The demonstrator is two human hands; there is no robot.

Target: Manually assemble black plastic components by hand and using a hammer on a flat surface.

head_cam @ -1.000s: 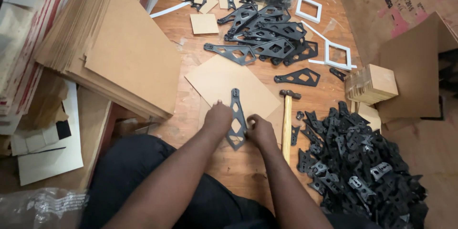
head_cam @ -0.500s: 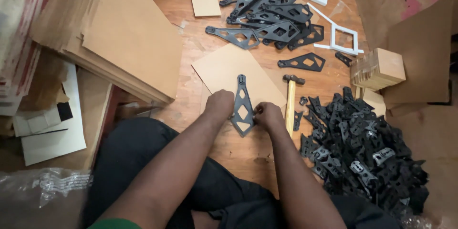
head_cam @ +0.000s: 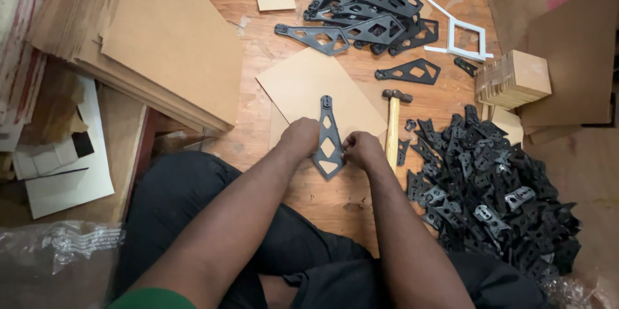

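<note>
A flat black triangular bracket (head_cam: pixel 327 136) with cut-out holes lies on a tan cardboard sheet (head_cam: pixel 309 83) on the wooden floor. My left hand (head_cam: pixel 298 139) presses on the bracket's left edge, fingers curled. My right hand (head_cam: pixel 362 150) grips its right edge near the wide lower end. Just right of that hand lies a hammer (head_cam: pixel 393 130) with a wooden handle, its head pointing away from me.
A big heap of black brackets (head_cam: pixel 496 186) lies at the right, another pile (head_cam: pixel 371 12) farther away. A stack of cardboard sheets (head_cam: pixel 155 38) fills the left. Small cardboard blocks (head_cam: pixel 516 77), white frames (head_cam: pixel 465 37) and a plastic bag (head_cam: pixel 58 251) lie around.
Both hands stay on the bracket. The view has shifted slightly, so the things appear a little lower and closer.
</note>
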